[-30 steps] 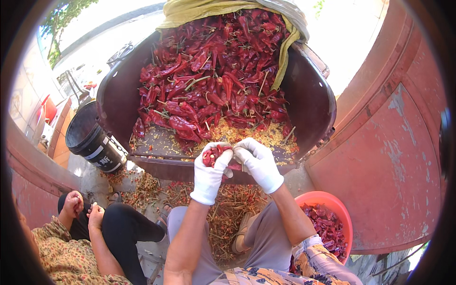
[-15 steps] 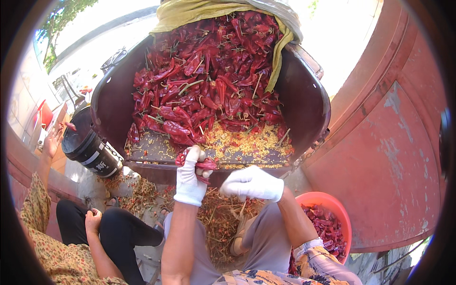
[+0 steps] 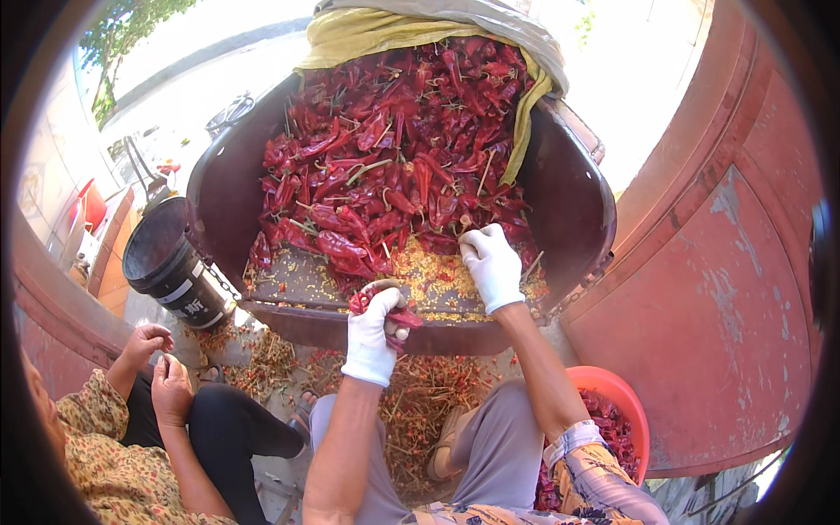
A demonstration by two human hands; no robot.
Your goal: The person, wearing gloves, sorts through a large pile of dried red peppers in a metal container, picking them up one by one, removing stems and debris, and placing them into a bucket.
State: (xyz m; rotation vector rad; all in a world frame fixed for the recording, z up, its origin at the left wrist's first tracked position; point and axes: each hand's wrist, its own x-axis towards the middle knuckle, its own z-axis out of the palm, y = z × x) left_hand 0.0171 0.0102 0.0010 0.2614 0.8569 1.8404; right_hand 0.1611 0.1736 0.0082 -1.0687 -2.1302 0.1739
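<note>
My left hand (image 3: 370, 337), in a white glove, is closed around a few dried red chili peppers (image 3: 405, 318) just over the near lip of a dark brown cart bed (image 3: 573, 179). A large heap of dried red chilies (image 3: 376, 166) with pale stems fills most of that bed. My right hand (image 3: 493, 271), also gloved in white, reaches to the near right edge of the heap. Its fingers pinch at the stem end of a chili (image 3: 465, 222); the fingertips partly hide it. Loose yellow seeds (image 3: 424, 276) lie scattered between my hands.
A black bucket (image 3: 175, 267) stands left of the cart, and a red basin of chilies (image 3: 637, 411) sits by my right leg. Stems litter the ground (image 3: 411, 420). At left sits another person, their hands (image 3: 166, 376) close together. Yellow cloth (image 3: 376, 39) drapes the heap's far end.
My right hand has moved from beside my left hand, over the cart's near edge, up and forward to the heap. The other person's raised hand has come down beside their other hand.
</note>
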